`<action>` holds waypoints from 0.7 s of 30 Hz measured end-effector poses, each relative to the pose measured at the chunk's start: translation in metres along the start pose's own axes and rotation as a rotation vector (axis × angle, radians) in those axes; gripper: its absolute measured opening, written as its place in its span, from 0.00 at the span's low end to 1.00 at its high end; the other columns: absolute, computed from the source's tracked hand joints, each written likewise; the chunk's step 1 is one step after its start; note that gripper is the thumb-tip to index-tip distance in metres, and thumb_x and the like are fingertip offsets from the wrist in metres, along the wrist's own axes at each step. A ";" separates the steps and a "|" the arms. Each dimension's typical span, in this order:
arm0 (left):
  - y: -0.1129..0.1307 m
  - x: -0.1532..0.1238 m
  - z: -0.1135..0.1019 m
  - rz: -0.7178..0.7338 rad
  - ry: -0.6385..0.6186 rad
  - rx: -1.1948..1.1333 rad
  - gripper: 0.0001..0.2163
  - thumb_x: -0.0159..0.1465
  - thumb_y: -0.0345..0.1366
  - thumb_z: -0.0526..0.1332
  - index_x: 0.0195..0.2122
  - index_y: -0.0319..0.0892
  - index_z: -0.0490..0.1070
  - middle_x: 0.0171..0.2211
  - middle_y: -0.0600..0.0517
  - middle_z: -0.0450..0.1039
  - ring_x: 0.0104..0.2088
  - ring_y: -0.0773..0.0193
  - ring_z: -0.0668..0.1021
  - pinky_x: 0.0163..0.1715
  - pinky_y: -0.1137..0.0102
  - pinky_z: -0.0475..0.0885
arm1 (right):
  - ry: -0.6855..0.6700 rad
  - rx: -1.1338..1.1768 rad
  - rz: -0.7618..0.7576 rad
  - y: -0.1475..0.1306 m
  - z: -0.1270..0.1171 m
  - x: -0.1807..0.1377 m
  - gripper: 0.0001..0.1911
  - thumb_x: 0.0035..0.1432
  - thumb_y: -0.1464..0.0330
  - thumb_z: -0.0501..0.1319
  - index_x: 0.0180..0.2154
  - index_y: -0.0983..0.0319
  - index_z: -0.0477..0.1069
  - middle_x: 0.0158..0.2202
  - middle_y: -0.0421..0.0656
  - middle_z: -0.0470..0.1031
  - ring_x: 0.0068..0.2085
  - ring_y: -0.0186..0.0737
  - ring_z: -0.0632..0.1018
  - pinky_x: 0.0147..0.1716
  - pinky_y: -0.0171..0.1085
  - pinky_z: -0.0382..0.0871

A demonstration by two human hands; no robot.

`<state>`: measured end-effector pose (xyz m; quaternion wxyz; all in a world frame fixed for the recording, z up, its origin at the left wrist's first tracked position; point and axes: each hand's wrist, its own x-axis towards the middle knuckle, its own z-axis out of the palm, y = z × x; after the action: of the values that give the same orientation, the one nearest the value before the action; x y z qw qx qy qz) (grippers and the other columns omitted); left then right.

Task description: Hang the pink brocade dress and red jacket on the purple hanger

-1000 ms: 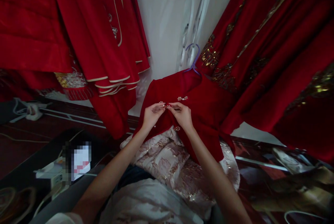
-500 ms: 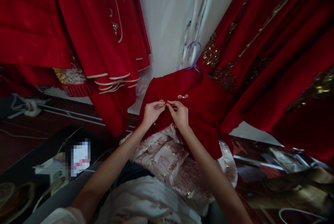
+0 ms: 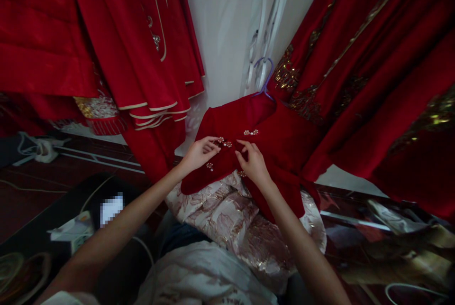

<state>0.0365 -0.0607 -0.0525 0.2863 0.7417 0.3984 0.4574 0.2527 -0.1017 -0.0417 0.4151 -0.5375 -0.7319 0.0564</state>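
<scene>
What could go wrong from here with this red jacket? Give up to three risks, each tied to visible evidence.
The small jewelled clasp by the left hand might snag or loosen if pulled. The two lower ornaments sit apart, so the front edges of the red jacket could shift out of line. The purple hanger at its neck might slip if the cloth is tugged.

**Support Findings**

A rumpled, pale brocade cloth with pinkish leaf pattern [image 3: 231, 219] lies directly beneath the lower part of a red velvety jacket [image 3: 284, 153]. At left, a flat black desk [image 3: 31, 238] bears a boxy white plastic unit [image 3: 73, 230].
</scene>
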 end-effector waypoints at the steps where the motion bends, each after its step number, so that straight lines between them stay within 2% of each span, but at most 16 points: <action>1: 0.000 -0.006 -0.005 -0.001 -0.023 0.017 0.15 0.60 0.40 0.63 0.48 0.42 0.73 0.34 0.49 0.79 0.32 0.64 0.80 0.34 0.70 0.75 | -0.026 0.036 0.021 0.002 -0.009 -0.006 0.19 0.60 0.66 0.57 0.53 0.63 0.69 0.34 0.45 0.72 0.34 0.40 0.72 0.39 0.39 0.69; 3: -0.002 -0.017 -0.013 -0.012 -0.051 0.048 0.12 0.61 0.40 0.60 0.44 0.43 0.75 0.35 0.48 0.79 0.33 0.64 0.80 0.34 0.70 0.75 | -0.099 0.112 0.071 0.007 -0.030 -0.016 0.17 0.61 0.64 0.57 0.49 0.62 0.71 0.32 0.44 0.73 0.30 0.37 0.72 0.34 0.37 0.69; 7: -0.007 -0.033 -0.015 -0.017 -0.126 0.175 0.08 0.60 0.37 0.60 0.38 0.43 0.75 0.33 0.50 0.77 0.31 0.65 0.78 0.30 0.72 0.74 | -0.359 0.246 0.129 0.009 -0.070 -0.028 0.13 0.59 0.61 0.58 0.42 0.60 0.74 0.32 0.43 0.77 0.30 0.36 0.76 0.31 0.36 0.71; 10: -0.006 -0.040 -0.010 -0.019 -0.227 0.282 0.04 0.58 0.35 0.62 0.33 0.43 0.73 0.29 0.52 0.74 0.26 0.66 0.76 0.27 0.72 0.72 | -0.487 0.325 0.196 0.006 -0.082 -0.031 0.12 0.60 0.61 0.57 0.40 0.59 0.73 0.32 0.43 0.77 0.27 0.36 0.77 0.27 0.35 0.71; 13: -0.005 -0.046 -0.006 0.040 -0.250 0.413 0.08 0.56 0.32 0.62 0.38 0.44 0.72 0.30 0.52 0.71 0.30 0.64 0.75 0.32 0.69 0.72 | -0.491 0.275 0.172 0.006 -0.072 -0.033 0.10 0.59 0.64 0.58 0.40 0.59 0.73 0.32 0.43 0.78 0.28 0.36 0.78 0.29 0.35 0.71; 17: -0.009 -0.053 0.000 0.218 -0.175 0.694 0.21 0.56 0.26 0.59 0.51 0.47 0.68 0.45 0.47 0.64 0.45 0.57 0.69 0.46 0.61 0.70 | -0.401 0.095 0.133 0.015 -0.041 -0.034 0.10 0.56 0.65 0.61 0.41 0.61 0.71 0.35 0.45 0.77 0.35 0.38 0.78 0.36 0.36 0.70; 21: -0.018 -0.055 0.002 0.292 -0.197 0.818 0.21 0.57 0.24 0.56 0.51 0.47 0.67 0.47 0.45 0.60 0.46 0.56 0.66 0.46 0.60 0.68 | -0.406 -0.019 0.152 0.017 -0.013 -0.038 0.13 0.51 0.67 0.64 0.40 0.61 0.67 0.36 0.45 0.75 0.36 0.37 0.76 0.34 0.34 0.67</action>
<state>0.0177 -0.0977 -0.0924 -0.0617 0.8824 0.4085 0.2252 0.2768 -0.1309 -0.0625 0.2487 -0.5727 -0.7582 0.1879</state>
